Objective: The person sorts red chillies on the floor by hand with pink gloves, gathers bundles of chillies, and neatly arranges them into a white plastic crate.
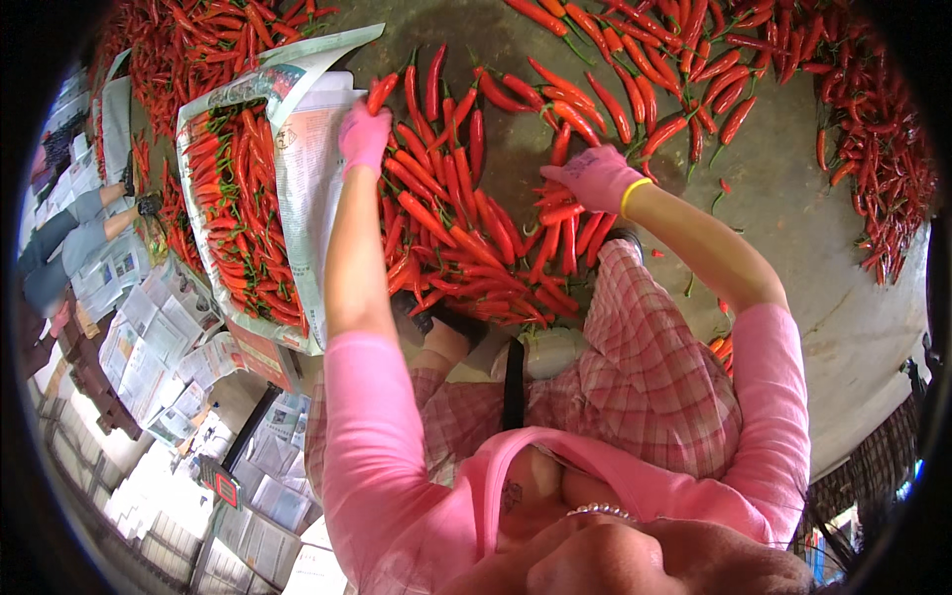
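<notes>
My left hand (pixel 366 139), in a pink glove, grips a red chilli pepper (pixel 382 93) beside the raised newspaper flap of a box. My right hand (pixel 597 178), gloved in pink with a yellow cuff, rests among loose chillies; its fingertips are partly hidden, so whether it grips one is unclear. Between both hands a heap of red chillies with green stems (pixel 454 216) lies on the floor, reaching towards my feet. Left of my left arm, the newspaper-lined box (pixel 301 223) holds chillies packed in rows (pixel 245 201).
More chillies lie at the far left (pixel 178 67), top right (pixel 669 52) and along the right edge (pixel 881 163) of the concrete floor (pixel 781 245). Another person's legs (pixel 74 230) show at the left. Newspaper sheets (pixel 156 320) and a digital scale display (pixel 221 483) are at lower left.
</notes>
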### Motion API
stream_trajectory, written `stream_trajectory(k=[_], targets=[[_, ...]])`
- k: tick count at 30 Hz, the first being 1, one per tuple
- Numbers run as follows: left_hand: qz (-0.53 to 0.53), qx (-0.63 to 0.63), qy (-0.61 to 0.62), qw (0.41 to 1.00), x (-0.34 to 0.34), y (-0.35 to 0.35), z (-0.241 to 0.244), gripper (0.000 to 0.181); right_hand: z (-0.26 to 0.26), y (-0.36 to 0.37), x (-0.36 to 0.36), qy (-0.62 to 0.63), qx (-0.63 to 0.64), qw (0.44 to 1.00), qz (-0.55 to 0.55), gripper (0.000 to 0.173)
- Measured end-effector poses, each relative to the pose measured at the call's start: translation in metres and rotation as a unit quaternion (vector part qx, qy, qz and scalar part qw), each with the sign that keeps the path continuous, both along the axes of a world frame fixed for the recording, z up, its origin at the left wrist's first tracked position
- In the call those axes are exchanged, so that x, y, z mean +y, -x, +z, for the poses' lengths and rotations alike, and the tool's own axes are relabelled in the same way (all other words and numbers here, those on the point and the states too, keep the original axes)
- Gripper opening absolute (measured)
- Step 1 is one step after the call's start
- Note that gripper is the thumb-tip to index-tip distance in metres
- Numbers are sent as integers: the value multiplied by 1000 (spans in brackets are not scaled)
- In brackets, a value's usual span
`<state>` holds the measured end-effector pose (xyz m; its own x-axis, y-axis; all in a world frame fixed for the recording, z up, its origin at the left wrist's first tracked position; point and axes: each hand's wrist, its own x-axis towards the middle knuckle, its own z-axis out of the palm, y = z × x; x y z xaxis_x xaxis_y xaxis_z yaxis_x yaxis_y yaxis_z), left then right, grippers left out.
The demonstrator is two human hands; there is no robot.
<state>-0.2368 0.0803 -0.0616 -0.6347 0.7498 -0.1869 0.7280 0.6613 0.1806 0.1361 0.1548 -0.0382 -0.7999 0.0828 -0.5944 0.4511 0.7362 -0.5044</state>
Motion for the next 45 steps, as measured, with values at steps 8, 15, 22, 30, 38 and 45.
stream_trajectory(k=[8,15,22,30,38,45], targets=[[108,-376,-55,919,9,1,13,37,36,75,63,180,173,907,-339,33],[52,-503,-261,822,-40,-2,55,30,-11,148,88,132,-61,974,-176,33],[169,-608,-219,744,-33,-9,66,30,-6,157,93,124,168,954,-215,43],[-27,-303,-62,951,14,10,56,29,-10,188,141,82,-62,967,-233,28],[-572,100,-10,814,47,26,-18,54,11,119,109,-124,206,961,-135,37],[-272,-108,-176,940,62,5,20,32,-14,90,61,-215,148,963,66,34]])
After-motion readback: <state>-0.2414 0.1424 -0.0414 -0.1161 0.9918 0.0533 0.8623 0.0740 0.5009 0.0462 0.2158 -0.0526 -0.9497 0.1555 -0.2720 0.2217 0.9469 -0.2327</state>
